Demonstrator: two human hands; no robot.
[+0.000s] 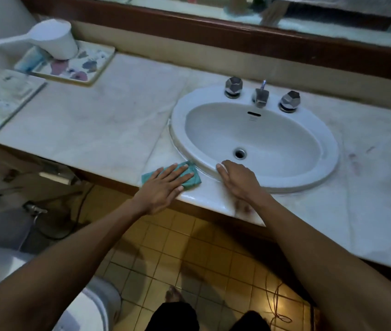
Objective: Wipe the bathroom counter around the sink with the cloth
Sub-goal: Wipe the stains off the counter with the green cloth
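Well, the wide marble surface (118, 120) stretches away left and right of my fingers, and most of it looks unwiped as far as I can judge, with faint reddish marks well off to the right. The sink (330, 154) sits just ahead of them. My right hand (237, 181) rests on its front rim; those fingers bend over the edge out of sight, so I cannot tell whether they grip or merely lean. My left hand (163, 188) lies flat at the front edge, just left of the sink. The teal cloth (195, 180) is under it, folded small, one corner nearly touching the rim. My left fingers (180, 169) are straight and spread, pressing it down, not clenched. I take this as a wiping stroke at the sink's near-left corner. Next I should keep the pressure even and follow the rim's curve.
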